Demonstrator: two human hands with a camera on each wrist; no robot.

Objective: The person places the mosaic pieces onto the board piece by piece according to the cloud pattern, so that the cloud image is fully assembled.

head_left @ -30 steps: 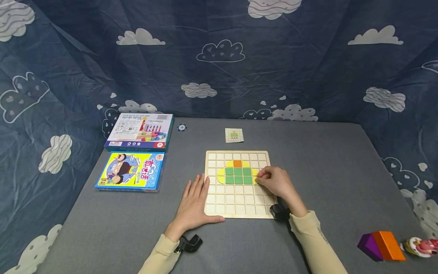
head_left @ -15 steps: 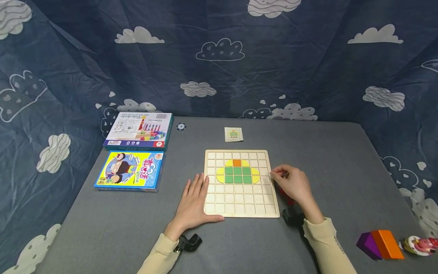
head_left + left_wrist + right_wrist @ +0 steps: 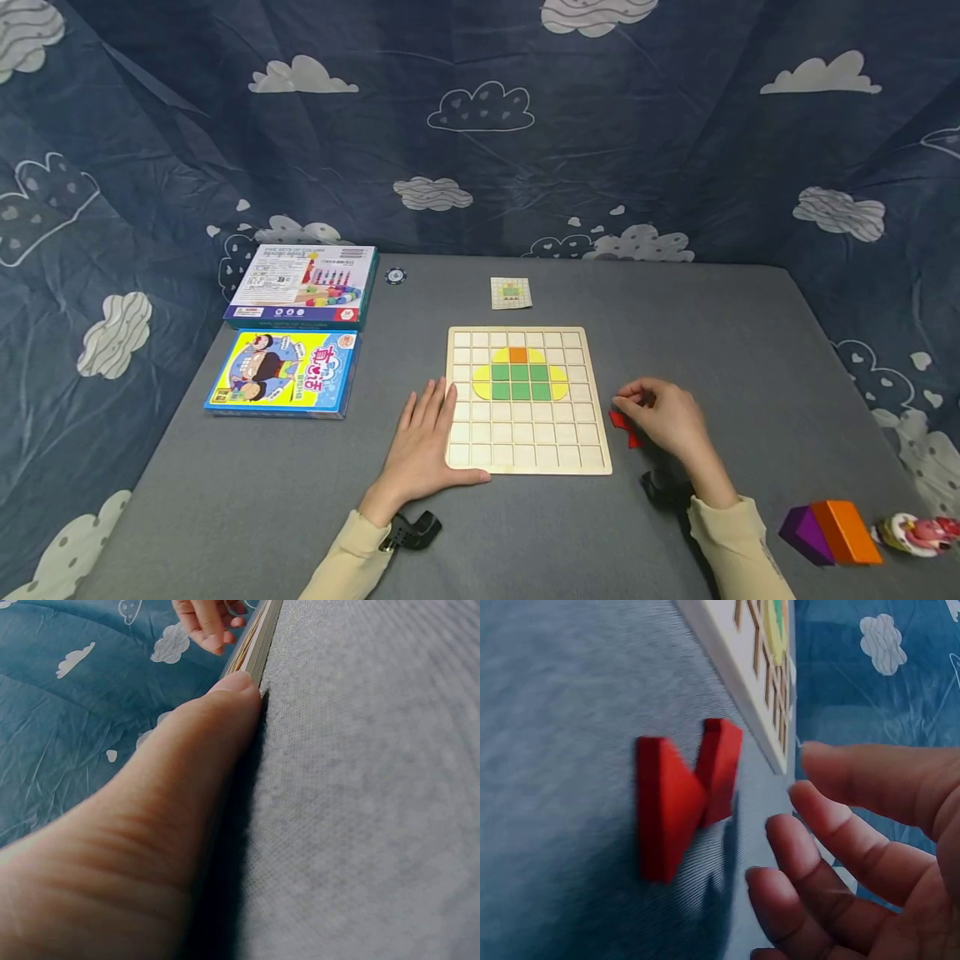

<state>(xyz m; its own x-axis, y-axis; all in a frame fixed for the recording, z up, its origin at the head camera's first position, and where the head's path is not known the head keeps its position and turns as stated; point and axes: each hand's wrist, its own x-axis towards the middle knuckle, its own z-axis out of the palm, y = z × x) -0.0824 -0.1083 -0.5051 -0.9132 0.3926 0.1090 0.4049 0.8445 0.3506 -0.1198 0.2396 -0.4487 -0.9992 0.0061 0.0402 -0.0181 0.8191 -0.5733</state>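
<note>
A wooden grid board [image 3: 529, 457] lies on the grey table. Green square tiles [image 3: 520, 382], an orange tile [image 3: 517, 355] and rounded yellow tiles [image 3: 558, 384] fill part of its upper half. My left hand [image 3: 422, 446] lies flat with spread fingers along the board's left edge, its thumb [image 3: 202, 727] by the near edge. Right of the board my right hand [image 3: 667, 417] hovers with loosely bent fingers, holding nothing. Just below its fingertips, two red triangular pieces [image 3: 667, 814] lie on the cloth, close together in the right wrist view.
A small pattern card [image 3: 510, 293] lies beyond the board. At the left are two boxes, one white and purple [image 3: 300, 287], one yellow and blue [image 3: 281, 373], with a poker chip [image 3: 396, 276] nearby. Purple [image 3: 806, 533] and orange blocks [image 3: 847, 532] and a figurine [image 3: 917, 533] stand front right.
My right hand has left the yellow tile at the board's right side and moved right and toward me, over the red pieces, which now show. The left hand stays in place.
</note>
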